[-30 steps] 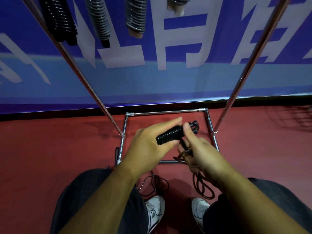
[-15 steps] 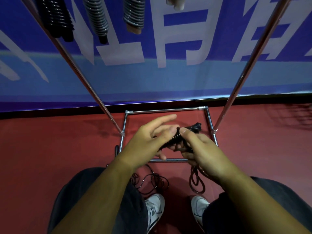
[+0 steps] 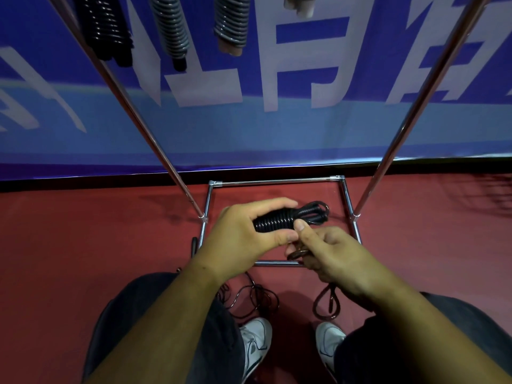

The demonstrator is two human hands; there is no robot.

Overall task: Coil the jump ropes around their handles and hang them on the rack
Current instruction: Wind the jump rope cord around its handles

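Grips nearly coiled jump rope in left hand, pinches its slack with right hand. Shows bundles already hung at twelve o'clock, loose rope waiting at six.

The left hand covered one end of the coiled rope, its handles unseen. The top edge cut off the hung ropes and the rack; the right hand hid part of the loose cord.
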